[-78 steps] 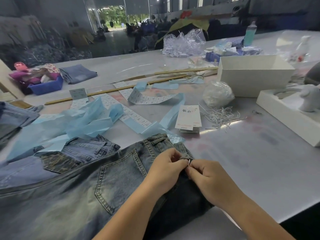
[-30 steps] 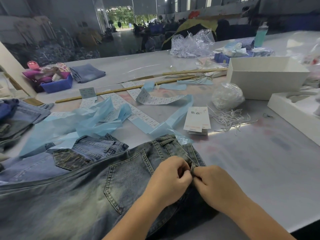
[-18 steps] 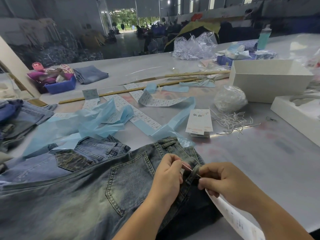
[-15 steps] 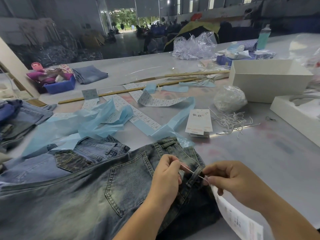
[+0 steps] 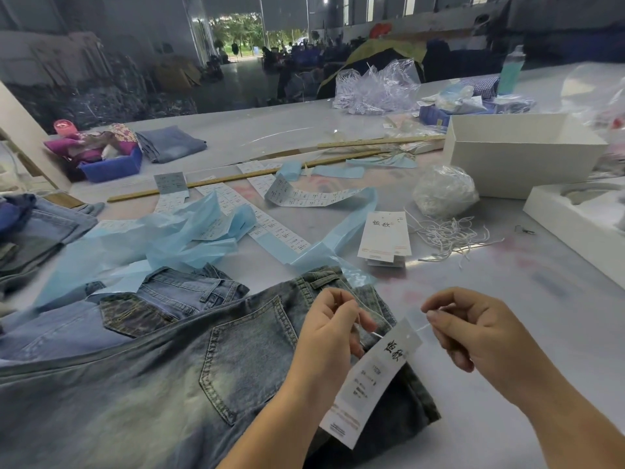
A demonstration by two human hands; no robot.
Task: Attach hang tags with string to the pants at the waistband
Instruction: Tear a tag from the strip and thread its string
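Washed blue jeans (image 5: pixel 169 367) lie flat before me, back pocket up, waistband at the right. A white hang tag (image 5: pixel 372 377) with black characters hangs on a thin white string over the waistband. My left hand (image 5: pixel 333 328) pinches one end of the string just above the waistband. A little above the table, my right hand (image 5: pixel 473 330) pinches the other end, which runs through the tag's hole. A stack of spare hang tags (image 5: pixel 384 236) and a heap of loose white strings (image 5: pixel 449 236) lie farther back.
Light blue tissue paper (image 5: pixel 176 231) and printed label strips (image 5: pixel 270 218) are spread behind the jeans. More jeans (image 5: pixel 30 231) are piled at the left. White boxes (image 5: pixel 521 154) stand at the right, a clear bag of strings (image 5: pixel 443 191) beside them, and wooden sticks (image 5: pixel 236 179) farther back.
My hands, earlier pressed together at the belt loop, have drawn apart. The string has been pulled through and the hang tag has come up into view between them.
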